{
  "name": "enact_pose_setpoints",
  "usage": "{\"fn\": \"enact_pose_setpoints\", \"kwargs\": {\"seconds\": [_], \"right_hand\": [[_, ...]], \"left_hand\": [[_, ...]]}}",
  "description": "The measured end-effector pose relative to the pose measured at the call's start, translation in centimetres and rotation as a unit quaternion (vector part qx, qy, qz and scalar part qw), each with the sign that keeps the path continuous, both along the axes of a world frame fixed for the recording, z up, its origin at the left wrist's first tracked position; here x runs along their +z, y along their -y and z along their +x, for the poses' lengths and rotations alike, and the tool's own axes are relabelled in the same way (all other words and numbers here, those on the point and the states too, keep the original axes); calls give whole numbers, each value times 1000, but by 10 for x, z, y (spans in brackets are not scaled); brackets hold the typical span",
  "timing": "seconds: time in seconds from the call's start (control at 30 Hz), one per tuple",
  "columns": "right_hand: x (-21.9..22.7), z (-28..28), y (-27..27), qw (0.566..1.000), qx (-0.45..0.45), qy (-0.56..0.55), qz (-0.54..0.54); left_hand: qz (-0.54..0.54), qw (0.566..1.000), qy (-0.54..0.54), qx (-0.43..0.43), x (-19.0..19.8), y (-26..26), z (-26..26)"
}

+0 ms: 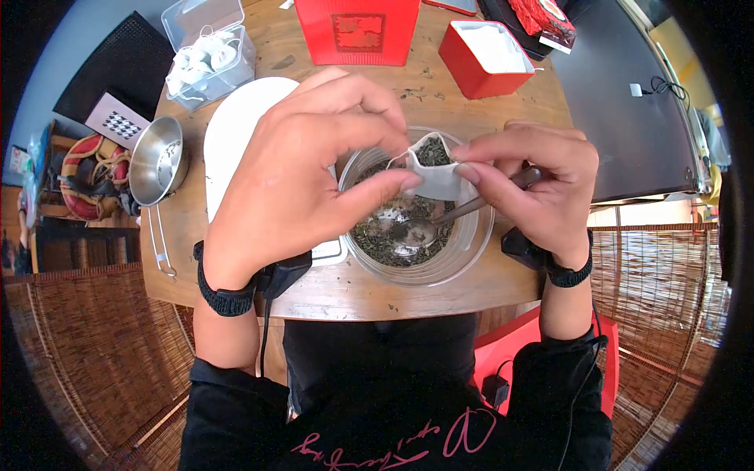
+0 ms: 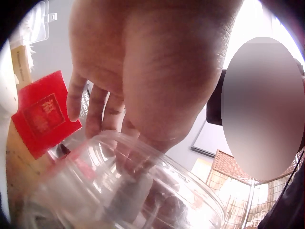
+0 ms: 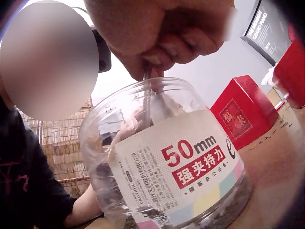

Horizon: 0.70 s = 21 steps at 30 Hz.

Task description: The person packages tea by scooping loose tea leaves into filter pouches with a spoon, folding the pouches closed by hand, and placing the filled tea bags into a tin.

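Observation:
Above a clear plastic jar (image 1: 479, 243) of dark loose tea leaves, both hands hold a small white tea bag (image 1: 437, 184) by its mouth. Tea leaves show inside the bag. The left hand (image 1: 290, 157) pinches its left rim between thumb and finger, beside a thin string. At the right rim, the right hand (image 1: 546, 177) pinches with thumb and forefinger. This same hand also holds a metal spoon (image 1: 416, 233), its handle tucked under the fingers and its bowl down over the leaves. In the right wrist view the jar's label (image 3: 190, 162) faces out.
A clear box (image 1: 208, 93) of white tea bags stands back left, near a steel saucepan (image 1: 157, 161). A white board (image 1: 228, 129) lies under the left hand. Behind the jar are a large red box (image 1: 357, 35) and a smaller red box (image 1: 479, 71) with white contents. Leaf crumbs dot the table.

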State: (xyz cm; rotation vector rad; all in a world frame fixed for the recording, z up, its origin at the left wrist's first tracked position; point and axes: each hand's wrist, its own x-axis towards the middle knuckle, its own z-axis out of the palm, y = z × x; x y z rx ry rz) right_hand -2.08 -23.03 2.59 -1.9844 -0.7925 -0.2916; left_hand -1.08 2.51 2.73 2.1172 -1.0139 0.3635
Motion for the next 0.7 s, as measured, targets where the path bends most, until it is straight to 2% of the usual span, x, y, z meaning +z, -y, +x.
{"fn": "enact_pose_setpoints", "kwargs": {"seconds": [0.17,0.33,0.47,0.7], "right_hand": [[-3,0,1,1000,1,-29,11],[1,0,0,1000,16,-21,-10],[2,0,-1,999,29,-15,-25],[-2,1,1,999,-14,-32,3]], "left_hand": [[-2,1000,-13,-5,1,1,-1],[-47,998,-36,35,-2,6,-4],[-20,999,-31,16,-2,4,-3],[-6,1000,-9,24,-1,-1,-1]]}}
